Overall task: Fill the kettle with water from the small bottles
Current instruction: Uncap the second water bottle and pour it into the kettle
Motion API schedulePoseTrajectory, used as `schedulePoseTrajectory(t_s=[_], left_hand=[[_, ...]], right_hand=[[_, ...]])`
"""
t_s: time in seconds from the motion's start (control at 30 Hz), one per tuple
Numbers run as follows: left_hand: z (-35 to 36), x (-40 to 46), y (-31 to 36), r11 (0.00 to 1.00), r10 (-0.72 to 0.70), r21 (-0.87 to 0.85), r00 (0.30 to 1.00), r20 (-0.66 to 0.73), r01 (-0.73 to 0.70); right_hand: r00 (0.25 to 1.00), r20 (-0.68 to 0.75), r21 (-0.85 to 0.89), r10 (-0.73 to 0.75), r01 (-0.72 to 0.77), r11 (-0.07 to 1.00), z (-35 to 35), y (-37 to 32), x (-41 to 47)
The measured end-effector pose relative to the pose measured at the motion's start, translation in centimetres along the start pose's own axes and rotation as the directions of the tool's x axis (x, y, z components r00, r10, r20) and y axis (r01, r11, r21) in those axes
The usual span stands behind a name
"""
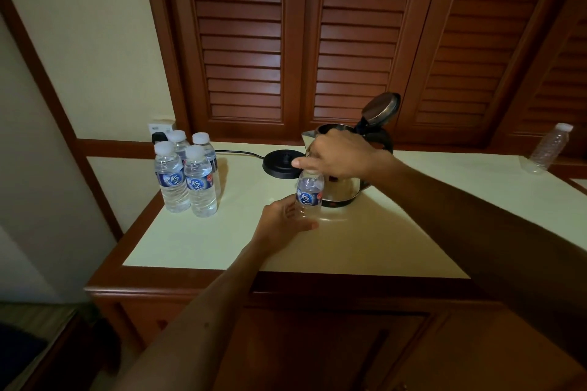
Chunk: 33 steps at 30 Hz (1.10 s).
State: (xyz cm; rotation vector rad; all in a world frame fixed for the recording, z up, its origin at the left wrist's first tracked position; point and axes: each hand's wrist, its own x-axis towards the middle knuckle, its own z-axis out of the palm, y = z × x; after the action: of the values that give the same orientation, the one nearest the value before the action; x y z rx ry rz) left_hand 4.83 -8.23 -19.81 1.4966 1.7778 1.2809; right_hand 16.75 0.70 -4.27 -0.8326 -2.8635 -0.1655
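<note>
A person stands at a cream-topped counter (397,232) with a wooden edge, both bare arms reaching forward. The left hand (286,219) grips the lower part of a small water bottle (309,192) that stands upright on the counter, fingers curled round its base. The right hand (340,155) sits over the top of that same bottle, fingers curled down around the cap area, which the hand hides, with the index finger pointing left; whether the cap is on cannot be told.

Just behind the bottle, touching or nearly so, stands a shiny steel kettle (344,187) with its lid (381,109) tipped up and open. The kettle is off its black round base (282,163), which lies just to its left with a black cord (238,153) running to a wall socket (160,130).

To the left, well apart from the kettle, four small capped bottles (187,174) full of water stand close together in a cluster. At the far right edge of the counter another clear bottle (548,149) with a white cap stands, looking empty.

Brown slatted doors (286,41) fill the wall behind
</note>
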Motion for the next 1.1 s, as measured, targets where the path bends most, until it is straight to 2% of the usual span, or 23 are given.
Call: schedulePoseTrajectory(t_s=[0.07, 0.1, 0.2, 0.37, 0.53, 0.63, 0.7, 0.77, 0.83, 0.9, 1.1], left_hand=[[0.0, 0.0, -0.1, 1.000, 0.006, 0.007, 1.000, -0.006, -0.006], [0.0, 0.1, -0.2, 1.000, 0.012, 0.021, 1.000, -0.010, -0.012], [0.1, 0.1, -0.1, 0.999, 0.013, 0.034, 1.000, -0.014, -0.012], [-0.1, 0.5, -0.7, 1.000, -0.014, 0.000, 1.000, 0.005, 0.014], [0.0, 0.5, -0.8, 1.000, -0.003, -0.006, 1.000, 0.004, 0.003], [0.0, 0.2, -0.9, 1.000, 0.015, -0.012, 1.000, -0.002, -0.015], [0.1, 0.1, -0.8, 1.000, 0.024, -0.009, 1.000, -0.008, -0.024], [0.1, 0.0, -0.6, 0.999, 0.031, -0.012, 0.999, -0.023, -0.031], [0.2, 0.0, -0.6, 0.999, 0.019, -0.038, 0.999, -0.027, -0.020], [0.2, 0.1, -0.8, 1.000, 0.006, -0.026, 1.000, -0.024, -0.007], [0.7, -0.4, 0.0, 0.994, -0.077, 0.074, 0.997, -0.024, 0.079]], right_hand=[[0.990, 0.129, 0.188, -0.064, 0.039, 0.981, -1.0, 1.0, 0.0], [0.982, 0.166, 0.222, -0.095, 0.056, 0.973, -1.3, 1.4, -0.1], [0.977, 0.167, 0.193, -0.131, 0.098, 0.976, -1.0, 1.9, -0.1], [0.969, 0.154, -0.013, -0.192, 0.196, 0.981, -0.9, 1.3, 0.5], [0.975, 0.100, 0.009, -0.199, 0.200, 0.980, 0.0, 1.7, 0.3], [0.992, -0.020, 0.247, -0.127, 0.128, 0.961, 1.7, 2.1, -0.5], [0.997, -0.080, 0.501, -0.007, 0.046, 0.865, 3.2, 2.2, -1.9], [0.997, -0.016, 0.665, 0.079, -0.049, 0.745, 5.1, 1.9, -3.4], [0.993, 0.064, 0.747, 0.102, -0.116, 0.655, 7.2, 1.8, -4.2], [0.989, 0.073, 0.804, 0.131, -0.136, 0.579, 8.6, 1.6, -4.3], [0.971, -0.004, 0.813, 0.239, -0.136, 0.566, 7.5, 2.3, -5.3]])
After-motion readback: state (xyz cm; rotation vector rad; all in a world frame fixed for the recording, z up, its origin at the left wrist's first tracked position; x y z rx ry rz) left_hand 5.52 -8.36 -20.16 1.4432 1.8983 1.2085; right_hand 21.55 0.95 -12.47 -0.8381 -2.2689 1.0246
